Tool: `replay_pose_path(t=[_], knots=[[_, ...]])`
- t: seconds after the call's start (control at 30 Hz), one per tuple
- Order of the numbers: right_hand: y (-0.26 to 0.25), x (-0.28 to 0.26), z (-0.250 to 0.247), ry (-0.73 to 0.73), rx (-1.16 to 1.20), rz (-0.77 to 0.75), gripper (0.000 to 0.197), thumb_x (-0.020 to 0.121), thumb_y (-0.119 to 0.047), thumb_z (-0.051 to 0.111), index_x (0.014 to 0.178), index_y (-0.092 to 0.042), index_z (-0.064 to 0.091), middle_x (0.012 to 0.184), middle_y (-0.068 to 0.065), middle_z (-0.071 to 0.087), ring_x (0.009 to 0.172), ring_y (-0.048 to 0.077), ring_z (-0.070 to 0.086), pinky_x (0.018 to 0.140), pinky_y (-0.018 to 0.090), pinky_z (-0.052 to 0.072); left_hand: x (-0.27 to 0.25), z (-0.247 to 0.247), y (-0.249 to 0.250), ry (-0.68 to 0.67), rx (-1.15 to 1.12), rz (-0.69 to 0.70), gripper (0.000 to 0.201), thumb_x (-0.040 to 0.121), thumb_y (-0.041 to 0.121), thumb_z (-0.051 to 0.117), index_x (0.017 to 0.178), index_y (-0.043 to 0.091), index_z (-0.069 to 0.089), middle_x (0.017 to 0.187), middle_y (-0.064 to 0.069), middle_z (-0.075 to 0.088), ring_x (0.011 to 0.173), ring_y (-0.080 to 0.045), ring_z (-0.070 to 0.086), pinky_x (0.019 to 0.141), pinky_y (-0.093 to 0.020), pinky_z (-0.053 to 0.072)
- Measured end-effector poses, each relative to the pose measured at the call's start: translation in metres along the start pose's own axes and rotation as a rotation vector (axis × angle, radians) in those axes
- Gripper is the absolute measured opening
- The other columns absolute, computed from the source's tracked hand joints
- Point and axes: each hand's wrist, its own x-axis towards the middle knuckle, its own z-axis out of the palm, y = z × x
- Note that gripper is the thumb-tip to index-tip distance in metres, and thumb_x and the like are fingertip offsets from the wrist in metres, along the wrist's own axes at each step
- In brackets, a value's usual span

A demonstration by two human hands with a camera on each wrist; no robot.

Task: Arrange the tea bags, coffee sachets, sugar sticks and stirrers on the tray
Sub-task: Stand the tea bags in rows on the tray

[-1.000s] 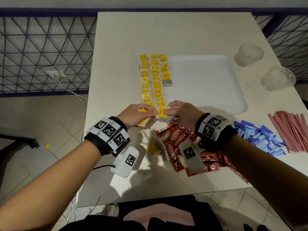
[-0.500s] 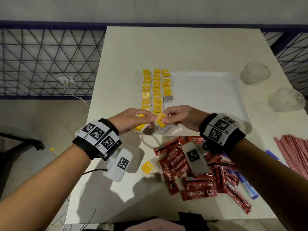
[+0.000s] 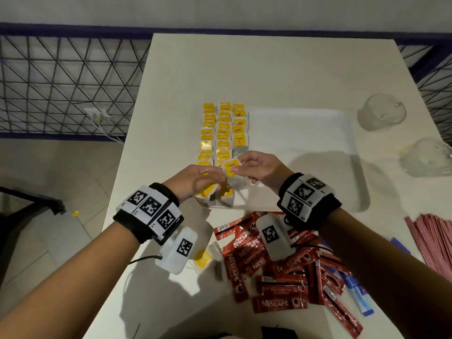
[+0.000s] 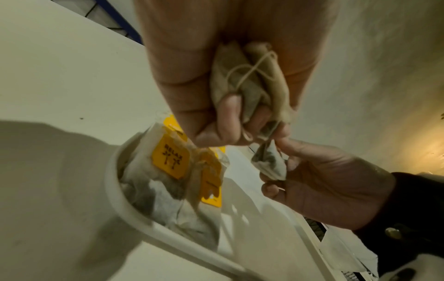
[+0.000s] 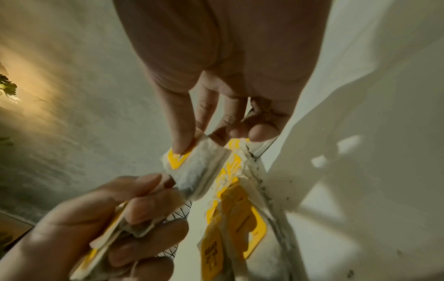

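Three rows of yellow-tagged tea bags [image 3: 223, 128] lie along the left side of the white tray [image 3: 305, 155]. My left hand [image 3: 219, 178] hovers over the rows' near end and grips a small bundle of tea bags [image 4: 247, 79] in its curled fingers. My right hand [image 3: 238, 167] pinches a single tea bag [image 3: 231, 167] by its tag, right beside the left fingertips. This bag [image 5: 197, 163] hangs just above the nearest bags [image 4: 168, 171] in the tray's corner. Red coffee sachets [image 3: 276, 277], blue sugar sticks [image 3: 362, 294] and red stirrers [image 3: 437, 241] lie on the table.
One loose tea bag [image 3: 203, 258] lies on the table near the sachets, under my left wrist. Two upturned clear cups [image 3: 381, 113] [image 3: 428, 157] stand right of the tray. The table's left edge drops to a tiled floor beside a wire fence [image 3: 68, 86].
Both hands stayed together at the near end of the rows. The right hand has drawn one tea bag off the left hand's bundle and raised it slightly.
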Motion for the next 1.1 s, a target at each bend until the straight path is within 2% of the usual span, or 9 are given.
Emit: replay_pose_path(t=[0.27,0.4,0.5,0.6,0.73,0.8,0.9,1.0,1.1], knots=[[0.002,0.011,-0.017,-0.072,-0.038,0.009,0.013,0.084,-0.015,0.065,0.097,-0.018,0.067,0.067,-0.008,0.060,0.062,0.006,0.049,0.063,0.019,0.039,0.028,0.012,0.008,0.026,0.259,-0.026,0.030,0.088,0.015,0.061,0.059,0.019,0.058,0.049,0.017,0.056,0.054,0.007,0.050,0.062,-0.008,0.036],[0.002,0.022,-0.025,-0.045,-0.113,0.042,0.009,0.084,-0.015,0.065,0.093,-0.016,0.064,0.061,-0.008,0.058,0.059,0.009,0.048,0.060,0.018,0.041,0.035,0.010,0.013,0.018,0.291,-0.034,0.013,0.089,0.015,0.061,0.078,0.016,0.066,0.072,0.010,0.059,0.069,0.000,0.051,0.073,-0.016,0.038],[0.001,0.035,-0.029,0.000,-0.163,0.075,0.018,0.085,-0.016,0.065,0.102,-0.014,0.062,0.065,-0.006,0.056,0.056,0.006,0.050,0.054,0.012,0.041,0.034,0.001,0.015,0.097,0.323,-0.022,0.016,0.092,0.016,0.056,0.103,0.013,0.066,0.091,0.010,0.060,0.086,-0.003,0.054,0.069,-0.002,0.038],[0.000,0.049,-0.027,0.065,-0.152,0.060,0.026,0.083,-0.013,0.067,0.108,-0.007,0.062,0.070,-0.001,0.057,0.044,-0.004,0.051,0.048,0.005,0.039,0.030,-0.007,0.015,0.156,0.302,-0.050,0.014,0.094,0.022,0.051,0.102,0.017,0.062,0.109,0.005,0.057,0.103,-0.009,0.051,0.064,0.000,0.037],[-0.001,0.066,-0.023,0.157,-0.122,0.060,0.029,0.080,-0.015,0.071,0.107,-0.007,0.065,0.079,0.001,0.061,0.088,0.014,0.059,0.092,0.028,0.049,0.024,-0.012,0.013,0.169,0.299,-0.128,0.016,0.096,0.028,0.046,0.099,0.025,0.061,0.117,0.006,0.056,0.110,-0.014,0.052,0.066,-0.017,0.047],[-0.001,0.071,-0.022,0.178,-0.093,0.061,0.026,0.080,-0.014,0.071,0.104,-0.007,0.066,0.082,0.002,0.062,0.094,0.018,0.058,0.097,0.034,0.047,0.020,-0.013,0.014,0.184,0.296,-0.146,0.020,0.097,0.029,0.044,0.103,0.023,0.062,0.116,0.007,0.056,0.106,-0.013,0.052,0.055,-0.018,0.049],[0.000,0.073,-0.023,0.182,-0.126,0.069,0.025,0.082,-0.018,0.069,0.105,-0.009,0.066,0.090,0.002,0.060,0.087,0.015,0.057,0.070,0.015,0.048,0.016,-0.012,0.016,0.188,0.264,-0.157,0.023,0.098,0.030,0.042,0.106,0.022,0.062,0.111,0.008,0.056,0.096,-0.010,0.050,0.052,-0.020,0.045],[0.002,0.073,-0.023,0.202,-0.188,0.069,0.022,0.084,-0.021,0.067,0.104,-0.012,0.064,0.068,-0.003,0.055,0.052,0.000,0.052,0.038,0.005,0.032,0.014,-0.011,0.018,0.187,0.212,-0.163,0.020,0.097,0.032,0.043,0.103,0.024,0.060,0.108,0.009,0.056,0.092,-0.009,0.051,0.054,-0.021,0.044],[0.003,0.075,-0.022,0.223,-0.176,0.082,0.018,0.084,-0.019,0.067,0.099,-0.012,0.061,0.060,-0.001,0.053,0.029,-0.003,0.043,0.036,0.007,0.031,0.013,-0.012,0.019,0.162,0.178,-0.184,0.020,0.097,0.034,0.044,0.102,0.025,0.061,0.094,0.013,0.057,0.083,-0.005,0.051,0.048,-0.017,0.042]])
